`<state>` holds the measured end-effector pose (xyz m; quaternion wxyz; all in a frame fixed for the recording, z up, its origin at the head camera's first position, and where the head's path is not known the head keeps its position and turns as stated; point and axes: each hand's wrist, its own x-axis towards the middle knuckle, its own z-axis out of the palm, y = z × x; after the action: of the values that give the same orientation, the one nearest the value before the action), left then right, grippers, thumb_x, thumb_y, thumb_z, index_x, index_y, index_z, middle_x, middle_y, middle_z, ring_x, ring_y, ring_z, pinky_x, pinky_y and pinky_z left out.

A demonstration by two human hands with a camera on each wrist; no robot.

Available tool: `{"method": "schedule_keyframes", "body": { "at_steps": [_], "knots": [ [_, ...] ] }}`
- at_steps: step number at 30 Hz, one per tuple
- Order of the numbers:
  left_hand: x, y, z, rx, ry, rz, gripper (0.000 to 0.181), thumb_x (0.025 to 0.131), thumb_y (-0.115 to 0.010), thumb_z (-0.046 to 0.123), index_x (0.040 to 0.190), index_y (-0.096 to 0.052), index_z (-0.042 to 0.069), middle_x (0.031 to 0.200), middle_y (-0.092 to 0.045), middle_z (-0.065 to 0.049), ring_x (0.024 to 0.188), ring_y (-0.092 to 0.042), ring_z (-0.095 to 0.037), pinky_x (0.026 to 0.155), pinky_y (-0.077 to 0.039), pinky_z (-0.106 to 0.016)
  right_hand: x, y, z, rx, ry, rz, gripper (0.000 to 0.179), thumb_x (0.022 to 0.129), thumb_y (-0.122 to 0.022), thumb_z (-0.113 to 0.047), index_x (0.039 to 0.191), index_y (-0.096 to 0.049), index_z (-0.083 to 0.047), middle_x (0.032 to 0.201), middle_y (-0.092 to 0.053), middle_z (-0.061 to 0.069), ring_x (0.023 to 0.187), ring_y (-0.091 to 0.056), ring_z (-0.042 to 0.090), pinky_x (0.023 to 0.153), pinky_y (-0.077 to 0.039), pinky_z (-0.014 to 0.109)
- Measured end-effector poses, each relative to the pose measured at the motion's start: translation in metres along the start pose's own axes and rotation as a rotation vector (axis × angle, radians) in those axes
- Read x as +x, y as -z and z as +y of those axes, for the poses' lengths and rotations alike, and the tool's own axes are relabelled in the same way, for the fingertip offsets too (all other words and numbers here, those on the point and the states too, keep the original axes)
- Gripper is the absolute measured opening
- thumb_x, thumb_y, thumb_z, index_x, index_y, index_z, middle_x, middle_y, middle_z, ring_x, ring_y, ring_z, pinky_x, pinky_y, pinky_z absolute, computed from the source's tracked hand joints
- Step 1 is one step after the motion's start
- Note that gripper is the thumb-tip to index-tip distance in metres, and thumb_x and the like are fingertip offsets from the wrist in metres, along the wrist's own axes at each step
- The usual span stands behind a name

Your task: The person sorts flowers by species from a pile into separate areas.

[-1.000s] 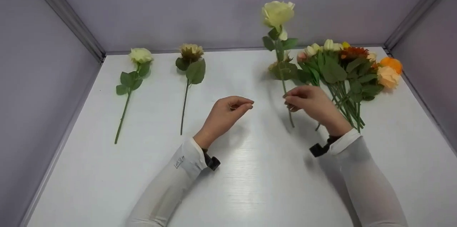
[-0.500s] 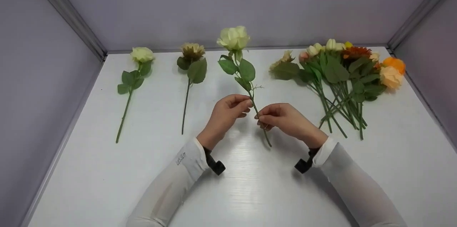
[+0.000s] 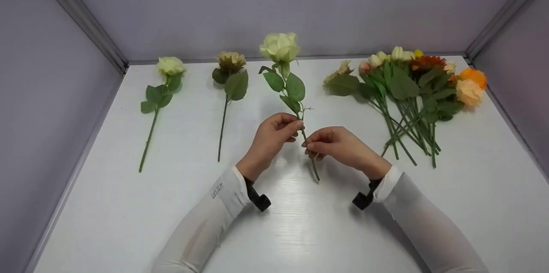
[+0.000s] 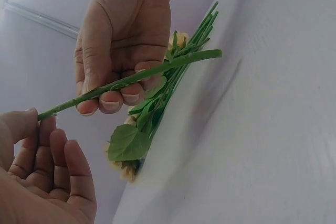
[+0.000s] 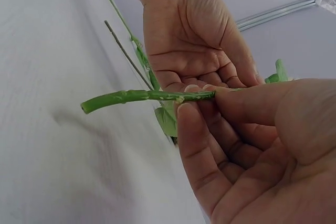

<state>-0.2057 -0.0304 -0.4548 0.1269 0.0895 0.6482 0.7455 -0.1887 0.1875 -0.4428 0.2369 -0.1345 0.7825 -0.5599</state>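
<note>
Closest to me, the cut end of a green stem (image 3: 317, 175) is pointing back my way, curving a little, its skin knobbly with small pale nicks. Just above that, my right hand (image 3: 338, 148) is pinching it between thumb and fingers. Farther up, my left hand (image 3: 272, 138) is pinching it too, so both grips are holding the one rose (image 3: 296, 87), slanting above the white table (image 3: 291, 230), its head leaning left. A thin bare twig (image 3: 307, 109) is poking out, then oval green leaves are fanning, and up top the bloom (image 3: 280, 47) is showing full, ruffled petals of pale cream-green. Beyond, a similar pale flower (image 3: 161, 96) and a beige one (image 3: 236, 86) are lying leftward, a mixed bunch (image 3: 404, 86) is spreading rightward, and a wall (image 3: 274, 2) is standing behind.
</note>
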Motion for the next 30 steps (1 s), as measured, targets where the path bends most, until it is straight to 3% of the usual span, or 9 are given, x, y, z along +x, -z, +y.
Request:
{"method": "schedule_keyframes", "body": {
  "at_steps": [3,8,13,16,19,24,27,30],
  "knots": [
    [0.001,0.003,0.002,0.012,-0.006,0.008,0.019,0.099,-0.072,0.021,0.108,-0.068,0.005,0.1,-0.071,-0.008,0.098,-0.059,-0.044,0.082,-0.056,-0.034,0.0,0.003,-0.001,-0.017,-0.002,0.003,0.032,0.101,-0.068,-0.026,0.118,-0.073,0.0,0.104,-0.074,0.019,0.092,-0.071,0.031,0.086,-0.057,0.049],
    [0.003,0.014,0.008,0.031,-0.011,0.035,0.021,0.098,-0.073,0.023,0.109,-0.07,0.006,0.099,-0.07,-0.007,0.087,-0.06,-0.03,0.08,-0.056,-0.032,0.001,0.008,0.001,-0.045,0.022,0.037,0.031,0.102,-0.067,-0.026,0.12,-0.073,-0.001,0.107,-0.073,0.019,0.098,-0.07,0.038,0.085,-0.058,0.043],
    [0.002,0.043,0.018,0.087,-0.032,0.099,0.021,0.098,-0.074,0.022,0.111,-0.071,0.006,0.101,-0.07,-0.01,0.086,-0.063,-0.022,0.082,-0.058,-0.035,0.001,0.013,0.002,-0.054,0.049,0.061,0.033,0.102,-0.066,-0.026,0.121,-0.072,0.0,0.108,-0.072,0.021,0.098,-0.069,0.038,0.084,-0.059,0.04],
    [0.001,0.071,0.031,0.178,-0.052,0.15,0.023,0.098,-0.073,0.025,0.112,-0.071,0.007,0.104,-0.069,-0.012,0.09,-0.064,-0.022,0.085,-0.057,-0.039,0.0,0.015,0.001,-0.061,0.064,0.069,0.033,0.103,-0.066,-0.026,0.122,-0.072,0.001,0.109,-0.072,0.022,0.099,-0.069,0.039,0.085,-0.058,0.042],
    [-0.001,0.106,0.047,0.325,-0.066,0.21,0.027,0.099,-0.072,0.03,0.115,-0.07,0.008,0.107,-0.068,-0.013,0.094,-0.063,-0.025,0.086,-0.056,-0.042,-0.002,0.018,0.0,-0.072,0.068,0.084,0.033,0.103,-0.066,-0.026,0.122,-0.072,0.0,0.11,-0.072,0.022,0.099,-0.068,0.041,0.086,-0.058,0.046],
    [-0.008,0.172,0.069,0.714,-0.057,0.357,0.033,0.102,-0.065,0.036,0.12,-0.07,0.009,0.11,-0.067,-0.009,0.095,-0.06,-0.024,0.078,-0.051,-0.039,-0.002,0.02,0.001,-0.092,0.065,0.105,0.032,0.104,-0.064,-0.027,0.121,-0.072,-0.001,0.109,-0.072,0.022,0.098,-0.068,0.04,0.086,-0.058,0.048],
    [-0.015,0.212,0.071,0.962,-0.038,0.442,0.03,0.105,-0.062,0.032,0.121,-0.07,0.007,0.111,-0.068,-0.011,0.094,-0.062,-0.026,0.075,-0.049,-0.042,-0.001,0.02,0.003,-0.101,0.063,0.105,0.032,0.104,-0.064,-0.027,0.121,-0.072,-0.001,0.109,-0.072,0.021,0.098,-0.069,0.038,0.086,-0.058,0.047],
    [-0.023,0.247,0.069,1.118,-0.009,0.506,0.028,0.106,-0.059,0.024,0.119,-0.07,0.002,0.11,-0.068,-0.018,0.094,-0.064,-0.034,0.075,-0.05,-0.05,-0.001,0.019,0.004,-0.109,0.065,0.098,0.033,0.104,-0.064,-0.027,0.122,-0.072,0.0,0.109,-0.073,0.02,0.099,-0.069,0.037,0.086,-0.058,0.047]
  ]
}}
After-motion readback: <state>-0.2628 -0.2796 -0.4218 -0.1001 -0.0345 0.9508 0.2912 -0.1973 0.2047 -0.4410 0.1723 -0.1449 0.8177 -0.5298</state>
